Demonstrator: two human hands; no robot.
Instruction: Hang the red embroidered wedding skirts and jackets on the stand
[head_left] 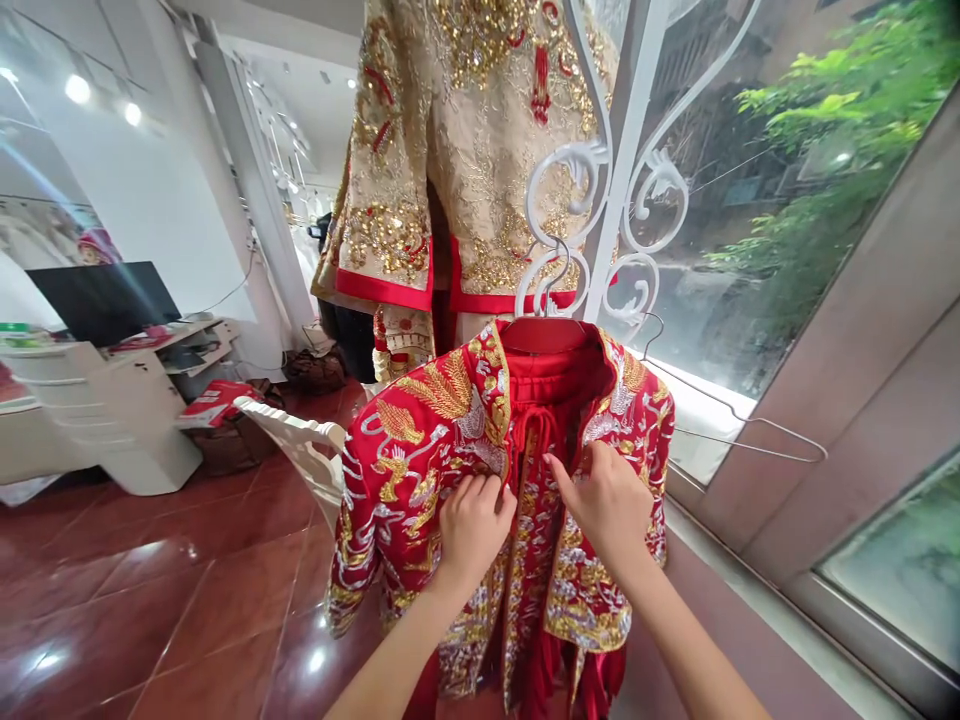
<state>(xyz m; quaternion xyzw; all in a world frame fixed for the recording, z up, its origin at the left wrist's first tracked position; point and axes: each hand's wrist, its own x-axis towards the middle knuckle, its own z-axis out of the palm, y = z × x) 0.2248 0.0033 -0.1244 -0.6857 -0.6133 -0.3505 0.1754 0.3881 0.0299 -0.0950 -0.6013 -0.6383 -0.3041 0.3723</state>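
A red jacket (420,470) with gold and silver embroidery hangs in front of me on a hanger (551,275), its front apart. My left hand (474,518) is closed on the front edge at the jacket's left side, with the fingers curled over the cloth. On the other front panel, my right hand (611,495) has its fingers bent around the edge and its thumb stretched toward the middle. Between the two panels shows a red skirt (534,490) with a tied drawstring (536,425) at its waist.
Behind hangs a cream and gold garment (480,160) with red trim, beside a white scrolled metal stand (622,170). A bare wire hanger (750,430) sticks out at right near the window. A white chair (292,440) stands at left, and a desk with a monitor (105,300) farther off.
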